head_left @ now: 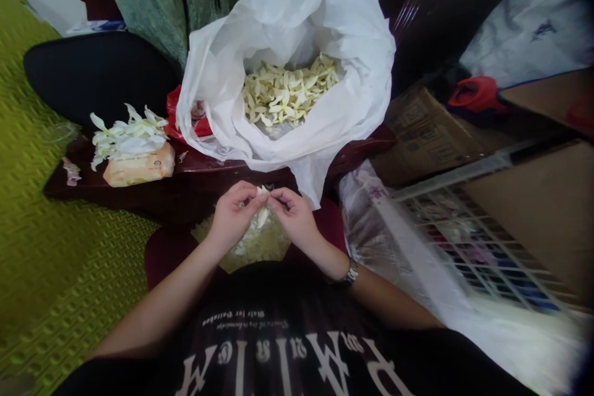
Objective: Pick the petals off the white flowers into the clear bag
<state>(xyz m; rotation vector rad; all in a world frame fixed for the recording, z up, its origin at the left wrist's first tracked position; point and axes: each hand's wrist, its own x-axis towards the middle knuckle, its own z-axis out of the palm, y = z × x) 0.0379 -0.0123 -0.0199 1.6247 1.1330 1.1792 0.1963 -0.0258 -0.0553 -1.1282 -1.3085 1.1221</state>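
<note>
My left hand (pixel 234 213) and my right hand (pixel 294 216) meet in front of my chest, fingers pinched on a small white flower (pixel 262 215) held between them. Under my hands lies a heap of pale petals (pixel 260 247) in my lap. Ahead on the dark wooden table (pixel 185 179) stands a big white plastic bag (pixel 288 55), open at the top, holding many cream-yellow flowers (pixel 288 93). A wristwatch (pixel 350 273) is on my right wrist.
At the table's left a pile of white flowers (pixel 127 136) lies on a wet-wipes pack (pixel 139 168). A red bag (pixel 179 120) sits behind the white one. Green patterned mat (pixel 55 247) on the left; cardboard box (pixel 427 136) and white wire rack (pixel 477 235) on the right.
</note>
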